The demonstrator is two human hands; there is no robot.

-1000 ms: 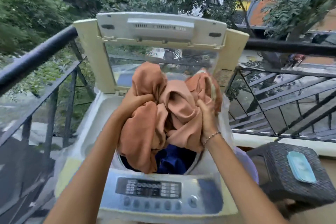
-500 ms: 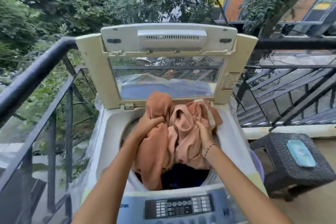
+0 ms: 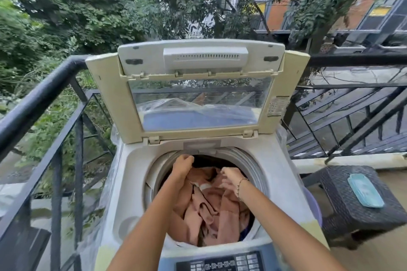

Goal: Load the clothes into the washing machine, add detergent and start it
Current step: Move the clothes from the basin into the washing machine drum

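A top-loading washing machine (image 3: 132,185) stands in front of me with its lid (image 3: 110,99) propped upright. A bundle of peach cloth (image 3: 211,211) lies inside the round drum and fills most of the opening. A bit of dark blue clothing (image 3: 245,232) shows under it at the lower right. My left hand (image 3: 182,166) is curled on the cloth at the drum's far left side. My right hand (image 3: 231,179), with a bead bracelet at the wrist, grips a fold just to the right. The control panel (image 3: 222,263) sits at the near edge.
A black metal railing (image 3: 39,99) runs along the left and behind the machine. To the right stands a dark woven stool (image 3: 352,215) with a teal flat object (image 3: 364,189) on top. A purple tub edge (image 3: 312,202) shows between machine and stool.
Both hands have gone down with the peach cloth, from above the opening into the drum. The cloth now covers most of the blue clothing.
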